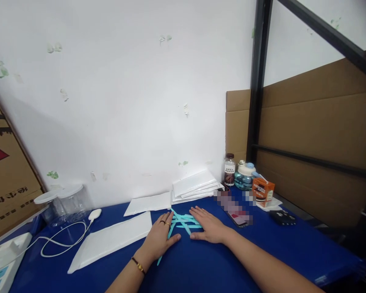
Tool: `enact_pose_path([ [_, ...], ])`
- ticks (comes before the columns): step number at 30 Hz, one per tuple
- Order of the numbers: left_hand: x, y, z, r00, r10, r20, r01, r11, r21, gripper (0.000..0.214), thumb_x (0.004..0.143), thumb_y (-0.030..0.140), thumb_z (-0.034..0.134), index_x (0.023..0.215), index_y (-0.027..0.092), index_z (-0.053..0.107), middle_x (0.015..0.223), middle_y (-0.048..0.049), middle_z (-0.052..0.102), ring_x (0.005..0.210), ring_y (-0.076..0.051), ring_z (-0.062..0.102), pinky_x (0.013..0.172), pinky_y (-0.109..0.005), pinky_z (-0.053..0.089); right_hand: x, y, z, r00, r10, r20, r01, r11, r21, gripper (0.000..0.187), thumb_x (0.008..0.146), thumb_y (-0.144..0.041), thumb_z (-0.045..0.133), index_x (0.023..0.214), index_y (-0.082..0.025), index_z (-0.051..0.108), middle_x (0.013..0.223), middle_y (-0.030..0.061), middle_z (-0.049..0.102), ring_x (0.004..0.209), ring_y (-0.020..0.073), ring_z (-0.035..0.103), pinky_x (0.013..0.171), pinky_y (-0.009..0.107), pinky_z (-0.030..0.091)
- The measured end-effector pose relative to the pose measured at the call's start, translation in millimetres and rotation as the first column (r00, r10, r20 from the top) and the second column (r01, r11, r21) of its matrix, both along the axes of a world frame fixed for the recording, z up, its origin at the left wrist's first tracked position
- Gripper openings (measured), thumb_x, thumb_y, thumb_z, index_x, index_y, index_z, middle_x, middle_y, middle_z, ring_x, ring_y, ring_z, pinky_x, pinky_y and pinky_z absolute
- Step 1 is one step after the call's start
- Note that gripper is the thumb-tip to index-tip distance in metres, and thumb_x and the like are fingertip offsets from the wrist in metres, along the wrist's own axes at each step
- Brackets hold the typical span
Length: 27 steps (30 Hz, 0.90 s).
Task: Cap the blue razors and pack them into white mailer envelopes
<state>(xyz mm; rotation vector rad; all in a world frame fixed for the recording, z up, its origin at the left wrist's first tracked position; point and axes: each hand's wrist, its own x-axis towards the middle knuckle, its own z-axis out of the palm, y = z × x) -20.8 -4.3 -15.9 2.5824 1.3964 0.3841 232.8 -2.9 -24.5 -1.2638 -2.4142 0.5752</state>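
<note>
Both my hands lie flat on a blue table [201, 264], palms down. Between them is a small heap of several light blue strips [179, 221], crossing one another. My left hand [160, 238], with rings and a bracelet at the wrist, covers the strips' left ends, fingers stretched out. My right hand [209, 226] rests on their right ends, fingers spread toward the left. Neither hand grips anything.
A white padded envelope [110, 240] lies left of my hands, a white sheet [148, 203] behind it, and a stack of envelopes [193, 185] against the wall. At right stand a bottle [229, 169], a lidded jar [245, 176], an orange box [262, 191]. Clear containers [64, 203] and a corded device [3, 252] sit left.
</note>
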Motion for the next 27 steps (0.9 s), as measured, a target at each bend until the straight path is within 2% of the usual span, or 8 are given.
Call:
enact_pose_path([
  [5,12.1,1.9,6.3,0.984,-0.122,0.131,0.127,0.991,-0.03,0.054,0.08,0.045,0.051,0.13,0.026,0.041,0.119,-0.0079,0.052,0.108,-0.022,0.046,0.096,-0.037,0.036,-2.6,1.6,8.0,0.993,0.096,-0.069,-0.094,0.995,0.035,0.066,0.076,-0.059,0.053,0.132,-0.026,0.043,0.141,0.0076,0.037,0.133,0.0274,0.026,0.108,0.045,0.019],
  [11,6.6,-1.5,15.7,0.987,-0.111,0.119,0.11,0.994,0.018,0.069,0.07,0.052,0.061,0.131,0.028,0.041,0.128,-0.0084,0.044,0.116,-0.027,0.037,0.098,-0.041,0.032,-2.1,-3.1,9.0,0.962,0.194,-0.194,-0.192,0.981,0.029,0.044,0.081,-0.045,0.053,0.121,-0.026,0.056,0.128,0.006,0.054,0.125,0.0247,0.041,0.104,0.041,0.029],
  [15,11.1,-2.3,11.7,0.985,-0.116,0.128,0.122,0.992,-0.042,0.046,0.076,0.05,0.056,0.115,0.025,0.055,0.108,-0.006,0.054,0.101,-0.022,0.046,0.088,-0.035,0.037,-16.3,-10.8,13.4,0.955,0.178,-0.238,-0.172,0.984,0.045,0.058,0.075,-0.043,0.061,0.129,-0.027,0.047,0.128,0.0062,0.053,0.119,0.0254,0.046,0.1,0.039,0.035],
  [20,18.9,-6.7,12.8,0.998,-0.027,0.055,0.023,0.998,0.056,0.037,0.074,0.051,0.058,0.101,0.025,0.06,0.099,-0.0043,0.056,0.097,-0.023,0.047,0.083,-0.035,0.036,-33.9,-10.2,17.3,0.921,0.204,-0.331,-0.2,0.979,0.048,0.076,0.063,-0.047,0.071,0.131,-0.026,0.043,0.129,0.0072,0.051,0.116,0.0253,0.047,0.1,0.037,0.036],
  [21,18.2,-8.0,14.3,0.999,-0.006,0.038,0.003,0.997,0.071,0.039,0.072,0.053,0.058,0.1,0.026,0.06,0.099,-0.0045,0.056,0.098,-0.024,0.047,0.082,-0.036,0.036,-33.5,-8.1,15.5,0.911,0.17,-0.377,-0.171,0.985,0.032,0.077,0.062,-0.049,0.071,0.13,-0.025,0.044,0.129,0.0075,0.05,0.117,0.0257,0.046,0.1,0.038,0.035],
  [23,14.8,-10.2,16.5,0.999,0.008,0.033,-0.011,0.996,0.089,0.045,0.07,0.057,0.059,0.103,0.026,0.059,0.101,-0.0054,0.056,0.101,-0.026,0.047,0.083,-0.038,0.036,-29.1,-2.8,8.1,0.854,0.001,-0.52,-0.029,0.999,-0.046,0.069,0.069,-0.056,0.063,0.128,-0.025,0.046,0.129,0.0077,0.05,0.119,0.0254,0.044,0.102,0.04,0.033],
  [25,11.6,-11.6,16.0,0.998,-0.014,0.057,0.01,0.997,0.079,0.049,0.071,0.057,0.057,0.11,0.027,0.057,0.108,-0.0062,0.055,0.104,-0.026,0.047,0.086,-0.039,0.037,-24.3,2.8,-3.0,0.703,-0.255,-0.664,0.168,0.967,-0.193,0.058,0.082,-0.06,0.041,0.126,-0.023,0.047,0.129,0.0081,0.05,0.122,0.0237,0.043,0.104,0.041,0.031],
  [27,12.0,-12.2,12.0,0.996,-0.041,0.079,0.037,0.998,0.049,0.053,0.073,0.056,0.055,0.117,0.027,0.053,0.118,-0.0071,0.053,0.11,-0.026,0.046,0.092,-0.04,0.036,-24.3,7.7,-15.0,0.522,-0.44,-0.73,0.287,0.897,-0.336,0.059,0.087,-0.059,0.025,0.126,-0.02,0.046,0.129,0.0093,0.05,0.123,0.0223,0.042,0.105,0.041,0.029],
])
